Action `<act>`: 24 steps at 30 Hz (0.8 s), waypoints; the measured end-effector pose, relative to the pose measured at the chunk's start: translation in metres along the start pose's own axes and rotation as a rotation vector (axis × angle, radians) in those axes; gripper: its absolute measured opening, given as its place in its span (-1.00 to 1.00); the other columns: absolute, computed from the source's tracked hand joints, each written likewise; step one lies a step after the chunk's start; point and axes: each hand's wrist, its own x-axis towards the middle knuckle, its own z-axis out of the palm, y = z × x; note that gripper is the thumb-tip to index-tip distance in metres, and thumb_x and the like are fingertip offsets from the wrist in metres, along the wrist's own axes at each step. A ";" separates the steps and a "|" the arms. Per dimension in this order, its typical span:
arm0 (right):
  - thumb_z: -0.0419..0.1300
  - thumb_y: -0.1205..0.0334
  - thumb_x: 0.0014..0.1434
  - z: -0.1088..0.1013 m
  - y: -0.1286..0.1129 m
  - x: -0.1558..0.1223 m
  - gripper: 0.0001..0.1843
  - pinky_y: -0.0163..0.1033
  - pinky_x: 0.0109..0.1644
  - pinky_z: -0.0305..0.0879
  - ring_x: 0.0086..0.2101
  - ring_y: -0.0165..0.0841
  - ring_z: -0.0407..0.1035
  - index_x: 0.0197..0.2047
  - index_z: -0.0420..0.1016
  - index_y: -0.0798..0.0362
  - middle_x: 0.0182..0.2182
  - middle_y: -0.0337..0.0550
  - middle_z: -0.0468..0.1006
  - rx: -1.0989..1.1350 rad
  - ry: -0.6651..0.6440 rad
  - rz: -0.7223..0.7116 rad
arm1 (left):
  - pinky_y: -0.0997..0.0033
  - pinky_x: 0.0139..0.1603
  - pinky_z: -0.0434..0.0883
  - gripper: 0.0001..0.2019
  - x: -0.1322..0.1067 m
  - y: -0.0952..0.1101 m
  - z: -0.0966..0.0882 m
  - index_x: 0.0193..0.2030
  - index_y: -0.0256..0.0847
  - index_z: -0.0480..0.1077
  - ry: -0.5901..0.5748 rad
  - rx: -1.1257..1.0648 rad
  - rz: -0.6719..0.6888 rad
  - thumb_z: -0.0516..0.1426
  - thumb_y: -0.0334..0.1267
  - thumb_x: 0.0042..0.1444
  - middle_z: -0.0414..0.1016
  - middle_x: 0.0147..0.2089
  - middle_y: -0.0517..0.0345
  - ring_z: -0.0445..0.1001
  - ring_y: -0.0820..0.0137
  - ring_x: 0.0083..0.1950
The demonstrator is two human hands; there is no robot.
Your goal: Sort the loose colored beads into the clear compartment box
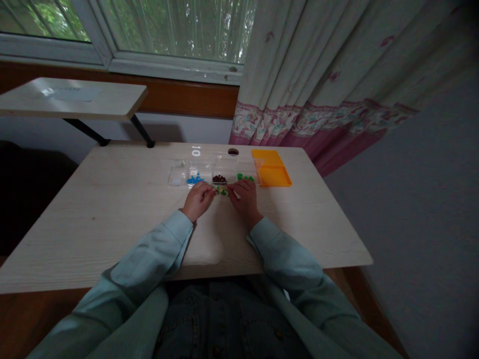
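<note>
My left hand (198, 200) and my right hand (244, 200) are close together over the middle of the table. Between their pinched fingertips is a small green-and-yellow beaded piece (221, 190), its finer parts too small to make out. Just beyond the fingers stands a clear compartment box (225, 163). Inside it are blue beads (195, 178) to the left, dark brown beads (219, 179) in the middle and green beads (245, 176) to the right, partly hidden by my right hand. The leftmost compartment holds something whitish.
An orange tray (275, 175) with an open lid lies right of the box. A hole (233, 151) and a pale ring (196, 153) show behind it. A raised shelf (108, 97) on black legs stands at the left back. A curtain (284, 99) hangs beyond the table's far edge.
</note>
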 end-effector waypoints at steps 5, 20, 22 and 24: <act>0.09 0.14 0.27 -0.011 0.049 0.008 -0.76 -0.11 0.03 0.12 -0.16 -0.25 0.31 -0.24 0.56 0.05 -0.27 -0.08 0.54 -0.110 0.101 0.199 | 0.36 -0.27 0.29 -0.75 0.003 -0.010 -0.006 -0.41 -0.19 0.35 0.057 0.026 -0.018 0.02 -0.18 0.26 0.30 -0.41 0.15 0.31 0.38 -0.31; 0.08 0.14 0.29 -0.004 0.076 0.006 -0.72 -0.07 0.01 0.13 -0.18 -0.26 0.29 -0.30 0.57 0.06 -0.29 -0.08 0.53 -0.160 0.063 0.245 | 0.39 -0.31 0.26 -0.74 0.006 -0.020 -0.011 -0.43 -0.19 0.39 0.097 0.047 -0.047 0.06 -0.15 0.24 0.28 -0.44 0.17 0.30 0.40 -0.35; 0.08 0.13 0.28 -0.005 0.075 0.007 -0.71 -0.08 -0.01 0.13 -0.20 -0.26 0.30 -0.31 0.58 0.07 -0.30 -0.08 0.54 -0.154 0.074 0.248 | 0.37 -0.29 0.26 -0.74 0.007 -0.021 -0.013 -0.42 -0.19 0.39 0.073 0.067 -0.011 0.06 -0.15 0.25 0.29 -0.45 0.16 0.30 0.38 -0.34; 0.08 0.12 0.28 -0.006 0.073 0.007 -0.69 -0.08 -0.02 0.13 -0.21 -0.25 0.30 -0.32 0.58 0.07 -0.31 -0.07 0.54 -0.142 0.076 0.246 | 0.35 -0.26 0.27 -0.73 0.008 -0.022 -0.015 -0.42 -0.19 0.40 0.035 0.087 0.043 0.05 -0.15 0.25 0.32 -0.45 0.14 0.31 0.36 -0.32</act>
